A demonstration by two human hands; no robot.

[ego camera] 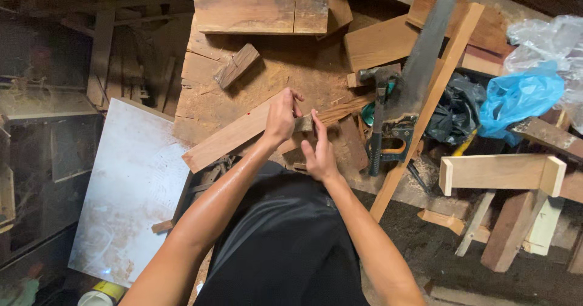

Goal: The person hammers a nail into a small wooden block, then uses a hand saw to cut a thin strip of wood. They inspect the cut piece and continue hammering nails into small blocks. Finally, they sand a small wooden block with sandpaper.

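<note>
While left hand grips wood block (apparently pinched), right hand open, touching.

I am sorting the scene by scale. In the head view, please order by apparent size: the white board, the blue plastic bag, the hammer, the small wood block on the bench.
Largest to smallest:
1. white board
2. blue plastic bag
3. hammer, thin, maybe close to the bag
4. small wood block
</note>
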